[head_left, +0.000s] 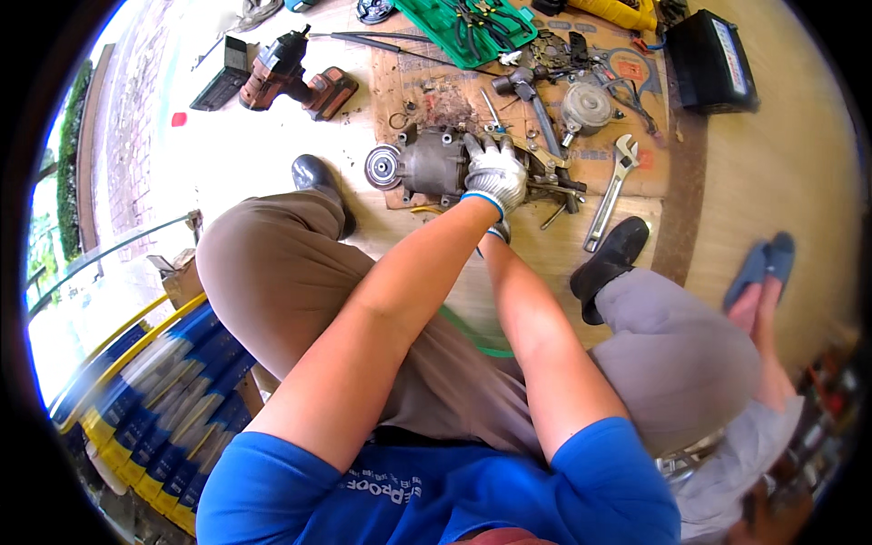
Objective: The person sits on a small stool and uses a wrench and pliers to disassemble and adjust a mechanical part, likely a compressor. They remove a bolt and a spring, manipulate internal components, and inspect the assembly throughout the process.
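far left, low: rack of blue-and-yellow boxes (168,413). above it, small red scrap (179,119) on the pale floor. then a dark box (221,74), just beside an orange-and-black power tool (269,77). person's left shoe (317,174) below that.

near middle: grey metal machine part (431,165) lying on its side on cardboard (400,74), round pulley (382,167) at its left end. beyond it, green tool case (434,32) with pliers (470,32) in it.

left hand (496,174), gloved, laid over the machine part's right end, fingers pointing away from the body; cannot tell whether it grasps. right hand (499,223) mostly hidden behind the left wrist; its grip cannot be told.

rightward: hammer (542,116), round metal piece (586,107), adjustable wrench (610,195), person's right shoe (610,263) near the wrench's lower end. far right: black battery (710,65); lower, another person's feet in blue slippers (748,272).
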A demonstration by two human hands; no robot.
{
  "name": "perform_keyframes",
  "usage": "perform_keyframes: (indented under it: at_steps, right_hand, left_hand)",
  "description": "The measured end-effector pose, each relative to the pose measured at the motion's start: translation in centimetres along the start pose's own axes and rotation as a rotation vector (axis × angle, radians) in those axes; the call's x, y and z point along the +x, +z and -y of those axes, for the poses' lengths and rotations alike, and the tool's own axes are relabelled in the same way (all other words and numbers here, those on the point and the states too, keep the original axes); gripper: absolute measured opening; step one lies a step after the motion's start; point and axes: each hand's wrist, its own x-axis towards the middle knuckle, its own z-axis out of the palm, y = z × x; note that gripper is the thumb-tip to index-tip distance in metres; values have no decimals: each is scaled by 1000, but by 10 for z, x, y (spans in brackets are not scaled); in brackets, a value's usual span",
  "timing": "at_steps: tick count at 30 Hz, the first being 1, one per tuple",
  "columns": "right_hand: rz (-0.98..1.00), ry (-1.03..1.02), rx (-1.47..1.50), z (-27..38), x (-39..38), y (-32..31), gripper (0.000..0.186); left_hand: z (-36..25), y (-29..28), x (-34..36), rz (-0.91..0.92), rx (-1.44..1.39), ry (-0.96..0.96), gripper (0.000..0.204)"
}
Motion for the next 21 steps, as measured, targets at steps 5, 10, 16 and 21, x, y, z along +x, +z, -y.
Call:
perform_keyframes:
  at_steps: [5, 10, 16, 21]
  right_hand:
    - [98, 71, -190, 15, -12, -32, 38]
    - [-71, 224, 5, 4, -19, -50, 27]
    - [261, -210, -741, -49, 22, -53, 39]
    - [-24, 52, -297, -31, -20, -81, 33]
  left_hand:
    - [18, -20, 2, 33, 14, -13, 39]
    - [74, -47, 45, 114, -83, 125, 49]
    - [107, -74, 84, 118, -360, 29, 55]
    - [119, -84, 92, 112, -599, -4, 56]
